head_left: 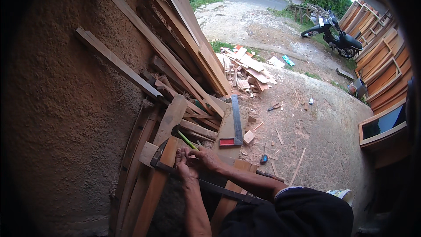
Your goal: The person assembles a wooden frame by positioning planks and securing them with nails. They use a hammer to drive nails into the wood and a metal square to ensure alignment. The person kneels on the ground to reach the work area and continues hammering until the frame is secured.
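Observation:
My right hand [205,158] is closed round the green handle of a hammer [187,140], whose dark head lies up and left over the boards. Right beside it, my left hand [187,166] has its fingers drawn together in a pinch; whatever is between them is too small to make out. Below both hands runs the dark metal bar clamp [215,188], its jaw at the left against a wooden plank [156,186]. Another wooden piece [226,194] lies under the bar on the right. A try square [237,125] with a red-faced stock rests on a board beyond my hands.
Long timbers [171,66] lean on the rough wall [57,118] at left. Offcuts [252,72] are heaped farther off. Pliers [274,106], a small blue-and-black tool [264,159] and wood strips lie on the concrete [324,145]. A motorcycle [335,37] stands far right; a white bucket [345,196] is nearby.

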`<state>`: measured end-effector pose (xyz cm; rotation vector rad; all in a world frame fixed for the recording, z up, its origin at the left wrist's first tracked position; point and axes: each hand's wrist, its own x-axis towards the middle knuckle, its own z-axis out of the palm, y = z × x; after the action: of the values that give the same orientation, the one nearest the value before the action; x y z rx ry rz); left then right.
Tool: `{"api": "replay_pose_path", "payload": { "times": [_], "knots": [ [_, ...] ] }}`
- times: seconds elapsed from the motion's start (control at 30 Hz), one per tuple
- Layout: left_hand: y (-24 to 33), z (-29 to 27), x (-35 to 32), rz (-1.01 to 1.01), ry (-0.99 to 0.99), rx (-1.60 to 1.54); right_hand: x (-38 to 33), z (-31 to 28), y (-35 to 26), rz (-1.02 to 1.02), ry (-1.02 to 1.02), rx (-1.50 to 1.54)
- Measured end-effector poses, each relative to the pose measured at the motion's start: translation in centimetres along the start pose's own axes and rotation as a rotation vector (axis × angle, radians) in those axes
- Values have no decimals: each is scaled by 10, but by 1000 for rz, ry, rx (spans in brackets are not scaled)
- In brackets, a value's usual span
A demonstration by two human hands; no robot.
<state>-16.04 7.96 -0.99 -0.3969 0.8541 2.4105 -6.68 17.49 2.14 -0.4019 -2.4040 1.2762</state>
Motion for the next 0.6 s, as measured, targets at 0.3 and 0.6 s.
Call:
{"api": "replay_pose_path", "payload": {
  "times": [0.3, 0.6],
  "knots": [
    [5, -9, -9, -26, -236, -1, 9, 5, 2, 91, -59, 174],
    [44, -18, -11, 548, 275, 687, 45, 13, 1, 26, -18, 9]
  ]
}}
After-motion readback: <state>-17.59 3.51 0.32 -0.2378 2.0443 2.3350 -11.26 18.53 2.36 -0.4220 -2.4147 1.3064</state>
